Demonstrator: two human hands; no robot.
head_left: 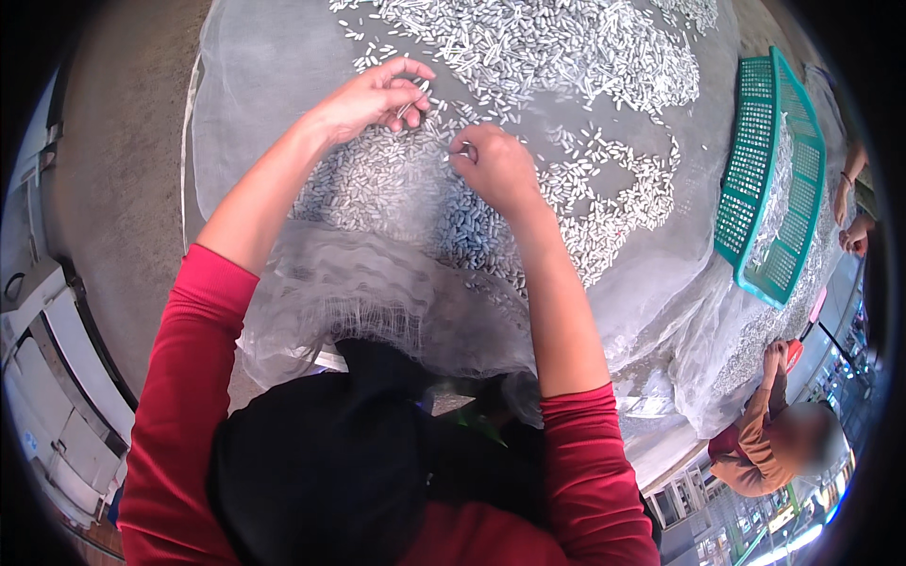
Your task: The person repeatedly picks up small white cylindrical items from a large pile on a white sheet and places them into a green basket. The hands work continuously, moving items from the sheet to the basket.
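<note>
Where the brown floor [123, 141] ends at left, a sheer white net [264, 75] starts. Left hand [390, 96] is over the small white pieces [373, 189], fingers loosely curled, a piece or two held near the thumb. Pieces lie loose on the net in piles, under both hands and beyond. Right hand [495, 165] just beside, fingers narrow, thumb against fingertips; can't tell if a piece is pinched. Further right: green basket [748, 156], shiny stuff [778, 193] inside, then a co-worker [752, 467] in brown sleeves, hands at a red thing [795, 355].
</note>
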